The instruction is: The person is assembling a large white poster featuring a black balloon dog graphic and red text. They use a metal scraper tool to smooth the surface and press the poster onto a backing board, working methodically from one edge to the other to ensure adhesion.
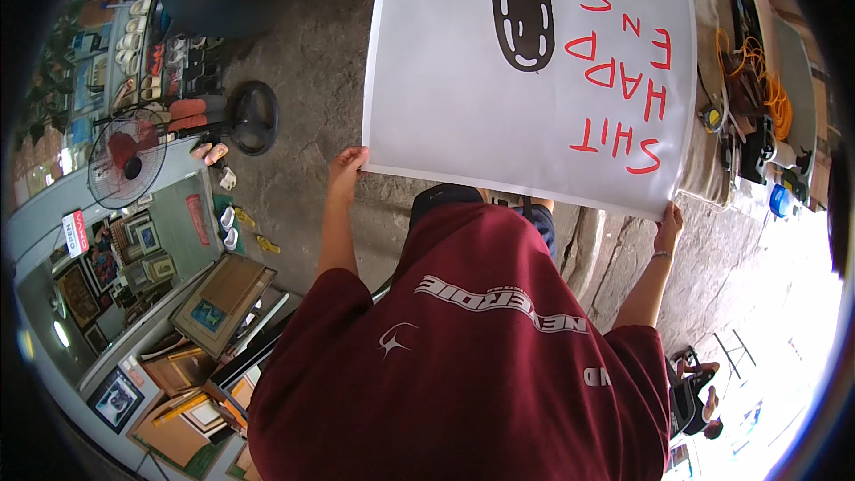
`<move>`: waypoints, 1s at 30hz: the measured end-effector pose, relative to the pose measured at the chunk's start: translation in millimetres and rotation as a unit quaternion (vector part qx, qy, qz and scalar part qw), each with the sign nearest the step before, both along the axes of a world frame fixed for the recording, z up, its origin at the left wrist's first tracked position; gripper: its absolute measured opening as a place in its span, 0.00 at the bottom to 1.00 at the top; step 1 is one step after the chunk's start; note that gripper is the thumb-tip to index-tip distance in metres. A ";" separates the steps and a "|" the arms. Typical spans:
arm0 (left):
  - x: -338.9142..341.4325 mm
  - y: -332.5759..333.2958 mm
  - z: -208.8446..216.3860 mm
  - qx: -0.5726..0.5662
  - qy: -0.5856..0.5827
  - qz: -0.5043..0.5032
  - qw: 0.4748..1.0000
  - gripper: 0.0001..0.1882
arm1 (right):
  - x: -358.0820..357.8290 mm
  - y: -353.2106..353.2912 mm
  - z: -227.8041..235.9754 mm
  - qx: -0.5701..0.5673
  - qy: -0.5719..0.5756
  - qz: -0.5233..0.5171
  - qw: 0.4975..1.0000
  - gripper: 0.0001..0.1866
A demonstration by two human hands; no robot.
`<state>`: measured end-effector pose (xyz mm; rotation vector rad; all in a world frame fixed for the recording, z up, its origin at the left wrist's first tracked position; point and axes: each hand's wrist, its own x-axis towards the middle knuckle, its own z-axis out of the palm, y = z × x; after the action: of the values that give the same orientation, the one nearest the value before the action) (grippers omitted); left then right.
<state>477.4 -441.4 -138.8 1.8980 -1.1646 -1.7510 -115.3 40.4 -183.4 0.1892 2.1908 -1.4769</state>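
Observation:
A large white poster sheet (pixel 454 111) spreads out in front of me, its far end running out past the top of the view. It carries a black cartoon-like drawing with white highlights and red hand-style lettering on the right. My left hand (pixel 348 163) is closed on its near left corner, the fingers pinching the edge. At the near right corner, my right hand (pixel 669 226) pinches the sheet the same way, a band round its wrist. Between the two hands the near edge stays fairly straight. My maroon shirt (pixel 463 374) fills the lower middle.
To the left stand a fan (pixel 127 158) with a round black base (pixel 254 118), a shoe rack (pixel 134 49) and leaning picture frames (pixel 221 303). On the right lie an orange cord (pixel 777 107) and a tape measure (pixel 711 118). A person (pixel 695 396) is at the lower right.

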 end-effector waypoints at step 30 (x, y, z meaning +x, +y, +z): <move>73.5 -2.2 -54.3 0.024 0.147 -0.021 0.989 0.09 | 21.5 11.0 11.3 -0.019 -0.170 -0.038 0.984 0.12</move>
<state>550.9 -443.6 -193.0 1.5788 -1.0676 -2.0151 -93.8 51.4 -172.1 0.4798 1.8968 -1.4072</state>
